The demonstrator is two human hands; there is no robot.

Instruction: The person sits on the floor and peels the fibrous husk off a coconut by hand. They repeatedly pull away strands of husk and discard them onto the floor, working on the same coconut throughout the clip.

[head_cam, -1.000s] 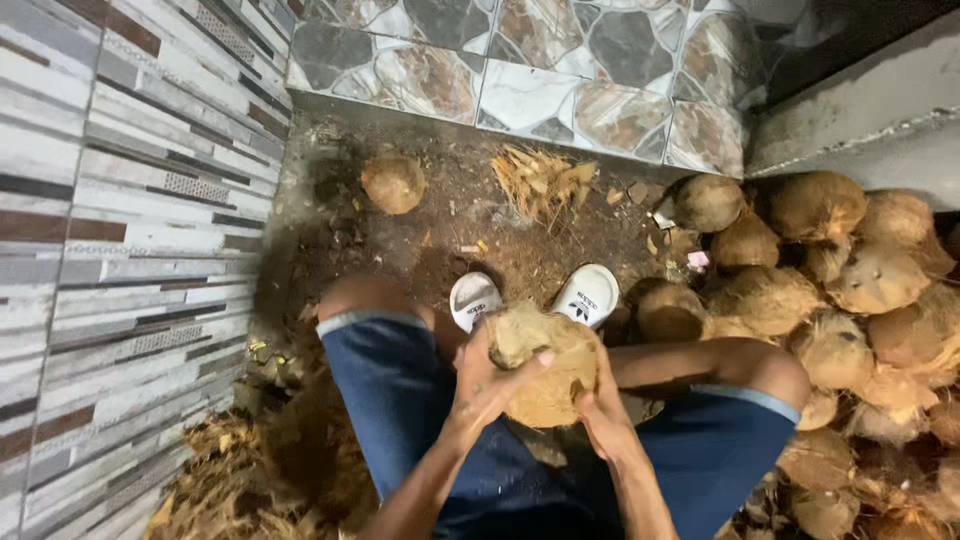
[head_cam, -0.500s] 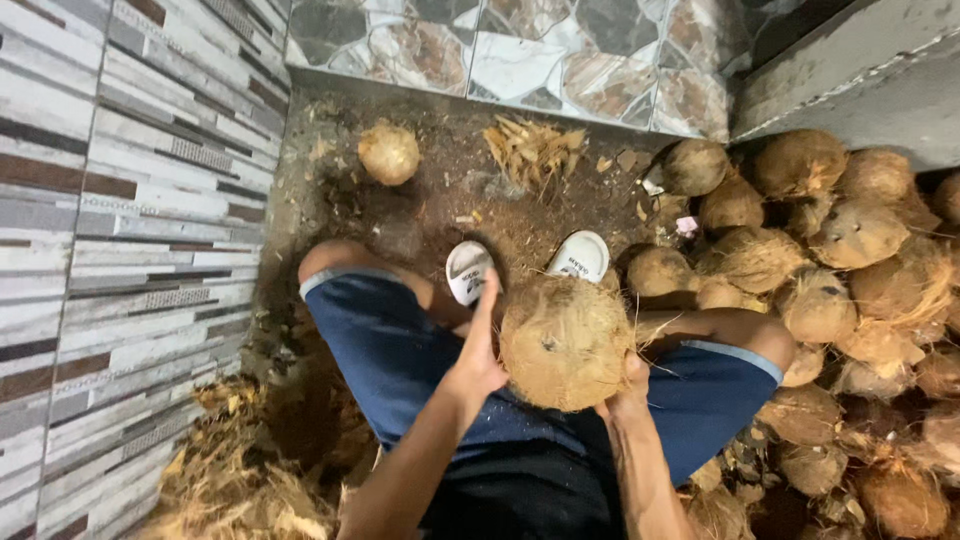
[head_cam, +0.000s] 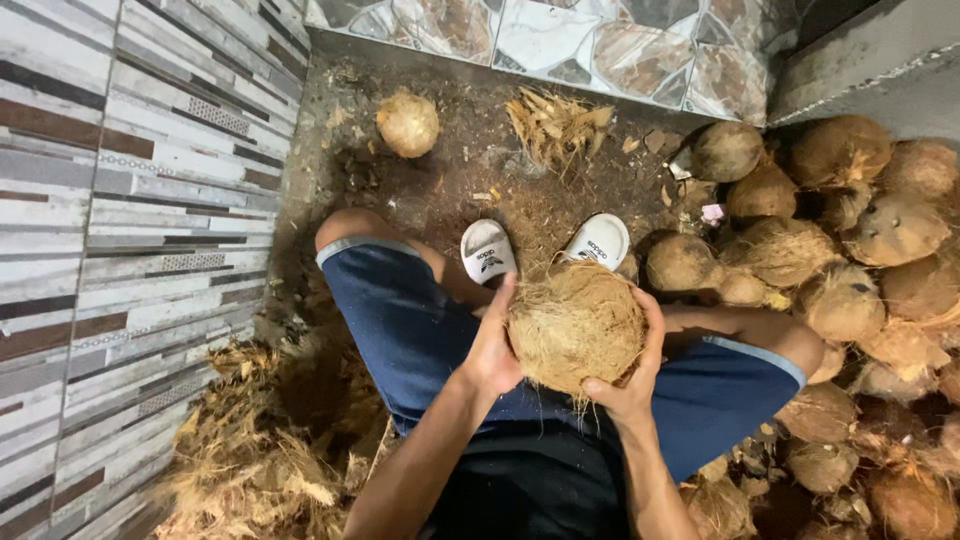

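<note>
I hold a round, fibrous brown coconut [head_cam: 575, 325] between both hands, above my lap. My left hand [head_cam: 493, 345] presses flat against its left side, fingers pointing up. Cupping the coconut's right side and underside is my right hand [head_cam: 632, 375]. I sit with knees bent, in blue shorts [head_cam: 400, 320] and white slippers [head_cam: 488, 250].
A heap of several husked coconuts [head_cam: 830, 260] fills the right side. One lone coconut [head_cam: 407, 123] lies on the dirt floor by the far tiled wall [head_cam: 560, 45], near a clump of husk strips [head_cam: 555, 125]. Loose husk fibre [head_cam: 250, 450] is piled at lower left, beside a striped tile wall [head_cam: 120, 200].
The coconut has been lifted closer to the camera and turned in my hands. My left hand now lies flat on its left side; the right has slipped under it.
</note>
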